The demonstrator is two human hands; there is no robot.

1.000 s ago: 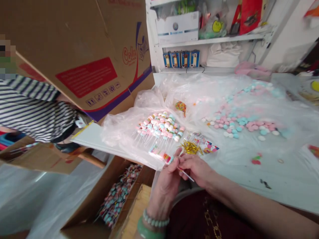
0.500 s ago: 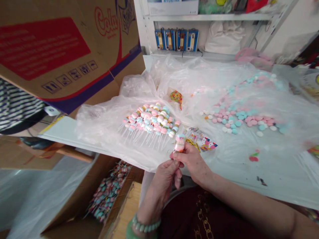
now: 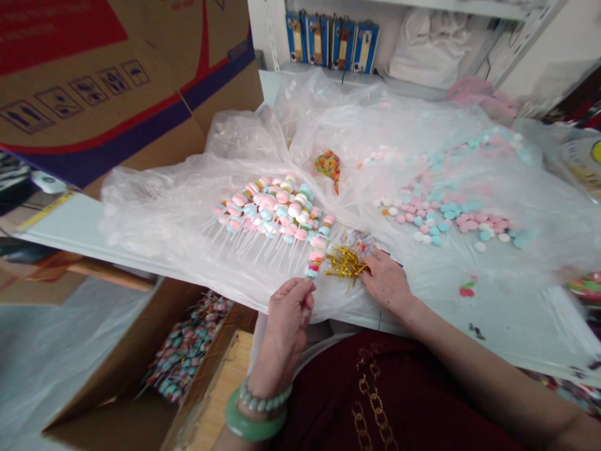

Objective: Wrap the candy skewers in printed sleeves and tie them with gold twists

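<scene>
Looks like a small candy-packing workroom to me, more cluttered back room than factory floor. On my screen there's a long white table (image 3: 61, 225) spread with clear plastic sheeting (image 3: 154, 200), with rows of candy skewers (image 3: 267, 213) and loose pink and blue candies (image 3: 446, 216) laid out on it. Near left, an open cardboard carton (image 3: 188, 351) is packed with more skewers, and a big printed shipping carton (image 3: 117, 81) sits up on the left. Far side has white metal shelving (image 3: 267, 37) holding blue boxes (image 3: 328, 42) and a bundle of white cloth (image 3: 429, 47).
</scene>
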